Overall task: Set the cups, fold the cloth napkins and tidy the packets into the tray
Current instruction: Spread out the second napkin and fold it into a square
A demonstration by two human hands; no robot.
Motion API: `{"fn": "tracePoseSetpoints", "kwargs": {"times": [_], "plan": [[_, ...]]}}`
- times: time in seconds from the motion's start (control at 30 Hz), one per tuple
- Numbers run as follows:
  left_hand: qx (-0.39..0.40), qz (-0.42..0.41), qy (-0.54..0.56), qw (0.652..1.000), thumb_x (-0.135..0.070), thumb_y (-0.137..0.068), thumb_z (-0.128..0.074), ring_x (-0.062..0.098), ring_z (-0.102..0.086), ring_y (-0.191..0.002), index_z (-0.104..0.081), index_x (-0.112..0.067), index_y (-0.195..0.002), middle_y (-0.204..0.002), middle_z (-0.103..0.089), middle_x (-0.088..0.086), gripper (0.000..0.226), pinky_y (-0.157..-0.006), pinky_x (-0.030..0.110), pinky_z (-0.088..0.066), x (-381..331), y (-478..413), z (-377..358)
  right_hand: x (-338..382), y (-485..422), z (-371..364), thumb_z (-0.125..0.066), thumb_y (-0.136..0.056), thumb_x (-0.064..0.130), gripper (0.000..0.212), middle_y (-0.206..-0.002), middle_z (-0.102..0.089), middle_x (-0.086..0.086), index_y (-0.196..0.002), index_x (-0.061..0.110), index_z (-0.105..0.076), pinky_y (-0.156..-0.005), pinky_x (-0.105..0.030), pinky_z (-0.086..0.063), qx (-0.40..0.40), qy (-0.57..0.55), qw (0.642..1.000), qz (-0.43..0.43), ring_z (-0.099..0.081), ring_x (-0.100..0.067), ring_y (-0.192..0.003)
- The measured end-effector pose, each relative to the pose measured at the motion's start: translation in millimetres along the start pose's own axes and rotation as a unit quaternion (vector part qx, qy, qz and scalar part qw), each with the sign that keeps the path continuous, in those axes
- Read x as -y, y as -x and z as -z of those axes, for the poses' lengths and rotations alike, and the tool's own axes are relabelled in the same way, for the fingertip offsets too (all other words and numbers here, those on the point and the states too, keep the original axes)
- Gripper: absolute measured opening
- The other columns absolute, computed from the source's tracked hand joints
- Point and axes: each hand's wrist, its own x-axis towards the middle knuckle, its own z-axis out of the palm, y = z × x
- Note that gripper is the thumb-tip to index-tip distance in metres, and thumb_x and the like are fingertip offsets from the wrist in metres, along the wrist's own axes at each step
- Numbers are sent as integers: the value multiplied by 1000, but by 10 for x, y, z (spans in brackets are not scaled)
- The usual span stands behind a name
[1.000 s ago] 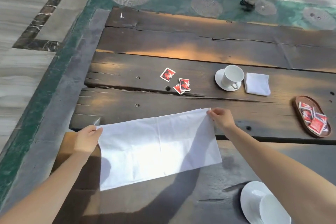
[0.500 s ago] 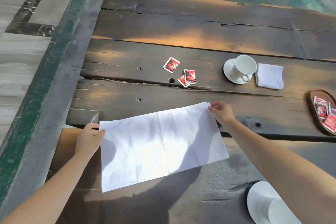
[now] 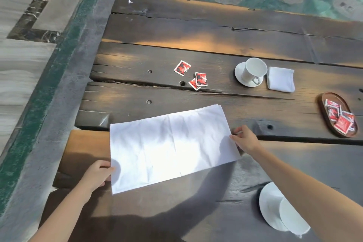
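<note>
table point(image 3: 216, 31): dark old planks, and everything sits on it.

open napkin point(image 3: 169, 147): white and already down to a long strip, I think, since layered edges show at its far right corner. It lies flat at the near left of the table, a bit skewed.

left hand point(image 3: 98, 174): fingers curled onto the strip's left short edge, low down towards the near corner, pinching it.

right hand point(image 3: 244, 140): pinching the right short edge about halfway along.

next fold, imo: lift one short end, carry it over to meet the other, line up the corners before letting it drop, then smooth out from the crease. That skew needs squaring first.

near cup point(image 3: 290, 216): near right on its saucer, half hidden by the right forearm. Watch that elbow.

far cup point(image 3: 253, 70): upright on a saucer, far right of centre.

folded napkin point(image 3: 280, 82): just right of the far cup. That's the size to match.

tray point(image 3: 334, 96): right edge, with several packets inside.

loose packets point(image 3: 198, 79): three of them beyond the strip, not yet in the tray.
</note>
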Motion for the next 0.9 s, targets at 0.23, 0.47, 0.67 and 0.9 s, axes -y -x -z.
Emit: {"fn": "tracePoseSetpoints", "kwargs": {"times": [0.23, 0.47, 0.67, 0.9], "plan": [[53, 12, 28, 998, -6, -90, -57, 24, -56, -97, -49, -10, -115, -111, -56, 13, 27, -89, 37, -44, 308, 401, -55, -191, 304, -1, -64, -78, 7, 26, -77, -58, -1, -93, 14, -45, -62, -32, -38, 26, 81, 996, 29, -54, -23, -72], [-17, -13, 91, 996, 6, -86, -57, 28, -54, -99, -51, -8, -107, -109, -56, 14, 26, -83, 40, -49, 406, 429, -113, -160, 426, 26, -58, -79, 3, 16, -73, -54, 2, -86, 12, -47, -69, -35, -44, 3, 143, 988, 54, -54, -26, -74], [-60, -91, 5, 994, 5, -81, -58, 28, -55, -93, -55, -14, -72, -108, -57, 13, 21, -83, 37, -43, 352, 378, -25, -164, 472, 43, -53, -75, -5, 21, -70, -57, -6, -64, 13, -51, -66, -38, -49, 49, 134, 988, 52, -55, -25, -69], [-77, -109, -124, 983, -24, -86, -65, 24, -58, -89, -48, -19, -103, -92, -63, 1, 25, -85, 40, -49, 581, 432, -118, -285, 503, 96, -59, -73, -6, 14, -76, -61, -9, -70, 8, -57, -69, -31, -44, 87, 137, 985, 66, -54, -22, -72]]}}
